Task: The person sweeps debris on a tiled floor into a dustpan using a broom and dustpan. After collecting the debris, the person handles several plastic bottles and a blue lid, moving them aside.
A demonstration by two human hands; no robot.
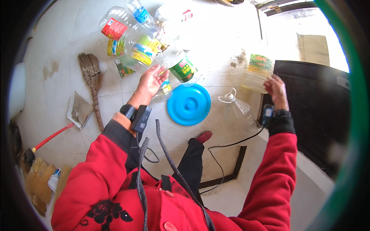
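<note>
My right hand [277,87] grips the lower end of a clear plastic jug [258,72] with a green and yellow label, beside a dark panel. My left hand [151,80] is turned palm up with nothing in it, fingers apart. Just beyond it is a heap of empty plastic jugs, among them one with a yellow and blue label [146,49] and one with a green label [183,68]. A round blue plastic lid [189,104] lies on the floor between my hands. Right of the lid, an unlabelled clear jug with a white handle [240,111] lies on its side.
At left a straw hand broom [92,76] lies beside a dustpan [78,111] with a red handle. The dark panel [306,115] stands along the right side. A black cable [219,146] hangs from my right wrist device. My red shoe [204,137] is near the lid.
</note>
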